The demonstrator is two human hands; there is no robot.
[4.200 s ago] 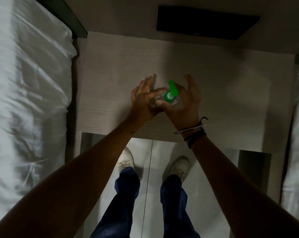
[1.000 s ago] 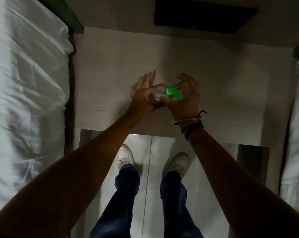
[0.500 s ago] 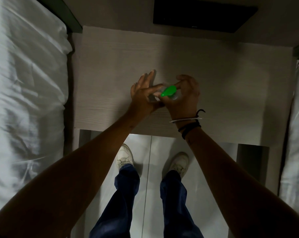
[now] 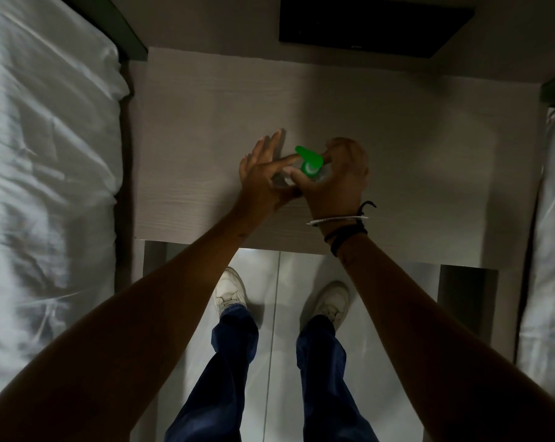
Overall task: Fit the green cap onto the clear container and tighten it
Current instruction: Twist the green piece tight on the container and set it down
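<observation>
A green pump cap sits on top of a small clear container, its spout pointing up and to the left. Most of the container is hidden between my hands. My left hand holds the container from the left with thumb and forefinger while its other fingers are spread. My right hand wraps around the cap's collar from the right, fingers curled over it. Both hands hover over the middle of the pale wooden table.
A bed with white sheets runs along the left side. More white bedding lies at the right edge. A dark panel is on the wall behind the table. My feet stand on a glossy floor below the table's front edge.
The green spout has swung round from pointing right to pointing up and left. My right hand has shifted its grip around the cap. My left hand stayed where it was.
</observation>
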